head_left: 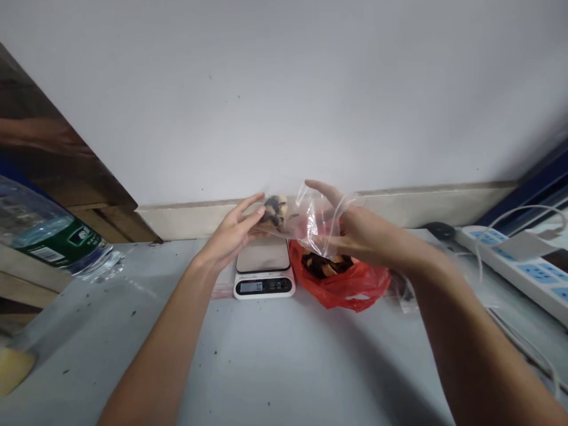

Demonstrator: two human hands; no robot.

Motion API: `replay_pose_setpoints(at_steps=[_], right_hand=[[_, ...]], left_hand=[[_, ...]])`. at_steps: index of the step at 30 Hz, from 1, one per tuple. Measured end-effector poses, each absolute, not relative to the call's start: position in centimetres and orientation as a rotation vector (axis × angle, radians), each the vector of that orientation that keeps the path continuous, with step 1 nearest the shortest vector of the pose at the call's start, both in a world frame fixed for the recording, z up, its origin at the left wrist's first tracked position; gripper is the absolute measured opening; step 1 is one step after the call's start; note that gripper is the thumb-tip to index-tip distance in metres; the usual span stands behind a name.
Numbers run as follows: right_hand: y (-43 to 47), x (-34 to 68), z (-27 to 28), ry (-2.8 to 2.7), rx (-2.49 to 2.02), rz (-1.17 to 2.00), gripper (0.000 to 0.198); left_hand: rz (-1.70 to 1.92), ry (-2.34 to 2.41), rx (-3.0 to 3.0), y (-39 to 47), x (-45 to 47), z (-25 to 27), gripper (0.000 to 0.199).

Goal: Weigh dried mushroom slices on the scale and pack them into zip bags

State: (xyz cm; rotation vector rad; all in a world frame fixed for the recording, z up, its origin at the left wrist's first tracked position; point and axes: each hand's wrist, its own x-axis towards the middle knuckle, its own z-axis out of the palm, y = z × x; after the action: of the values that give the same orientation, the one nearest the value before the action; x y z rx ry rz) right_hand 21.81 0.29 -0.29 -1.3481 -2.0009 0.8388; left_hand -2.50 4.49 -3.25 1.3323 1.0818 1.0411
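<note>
My left hand (pixel 235 231) grips the filled end of a clear plastic bag (pixel 312 222), thumb on the near side. Inside that end are dark and pale dried pieces (pixel 276 212). At the bag's mouth, my right hand (pixel 348 228) holds the plastic, its index finger stretched upward. The bag is held above a small white kitchen scale (pixel 264 286), whose display appears to read 7.0. To the right of the scale lies an open red plastic bag (pixel 350 291) containing more dark and pale pieces (pixel 326 264), partly hidden by my right hand and the clear bag.
A large water bottle with a green label (pixel 71 239) is at the left. On the right are a white power strip (pixel 528 269), pale cables and a dark rounded object (pixel 439 230). The white wall (pixel 284 106) rises behind the grey tabletop (pixel 248 367).
</note>
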Motion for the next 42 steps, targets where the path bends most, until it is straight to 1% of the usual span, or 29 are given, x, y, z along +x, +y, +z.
replay_pose_setpoints(at_steps=[1,2,5,6,7,9,12,15,18,24,28,33,35,39,42], right_hand=[[0.3,22.5,-0.1,-2.055,-1.366,0.851,0.097],[0.2,23.3,0.1,-2.127,-1.374,0.871,0.089],[-0.3,26.0,0.8,-2.284,-1.33,1.008,0.047],[-0.5,26.8,1.0,-2.289,-1.345,1.064,0.041],[-0.7,27.6,1.2,-2.274,-1.391,1.11,0.041],[-0.9,28.8,1.5,-2.206,-1.528,1.121,0.048],[-0.7,29.6,1.5,-2.137,-1.735,0.967,0.054],[-0.3,29.4,1.2,-2.113,-1.915,0.714,0.049],[0.1,28.7,0.8,-2.061,-1.909,0.565,0.04],[0.1,27.3,0.5,-2.165,-1.631,0.71,0.056],[-0.4,27.2,1.1,-2.203,-1.451,0.788,0.056],[-1.1,26.5,1.8,-2.195,-1.317,0.942,0.06],[-0.9,26.0,1.8,-2.194,-1.325,0.993,0.057],[0.2,24.6,0.7,-2.047,-1.343,0.975,0.036],[1.1,23.0,-0.3,-1.844,-1.298,0.957,0.031]], left_hand=[[1.064,1.056,1.287,4.5,-2.4,-3.3,0.044],[1.103,1.049,1.255,4.6,-2.2,-3.3,0.04],[1.198,1.043,1.244,4.8,-1.4,-3.3,0.029],[1.21,1.032,1.272,4.9,-1.1,-3.4,0.027],[1.216,1.019,1.312,4.9,-0.8,-3.4,0.027],[1.218,0.988,1.4,4.7,-0.1,-3.4,0.027],[1.212,0.918,1.513,4.0,1.1,-3.0,0.023],[1.204,0.848,1.593,3.3,1.9,-2.3,0.023],[1.263,0.857,1.65,2.9,2.2,-1.8,0.023],[1.436,0.887,1.682,2.9,2.5,-1.9,0.018],[1.493,0.906,1.659,3.0,2.8,-2.3,0.017],[1.532,0.919,1.568,3.0,2.8,-2.2,0.023],[1.533,0.925,1.503,3.0,2.5,-2.1,0.027],[1.528,0.877,1.375,3.4,1.1,-1.8,0.032],[1.502,0.909,1.344,4.0,-1.4,-1.6,0.032]])
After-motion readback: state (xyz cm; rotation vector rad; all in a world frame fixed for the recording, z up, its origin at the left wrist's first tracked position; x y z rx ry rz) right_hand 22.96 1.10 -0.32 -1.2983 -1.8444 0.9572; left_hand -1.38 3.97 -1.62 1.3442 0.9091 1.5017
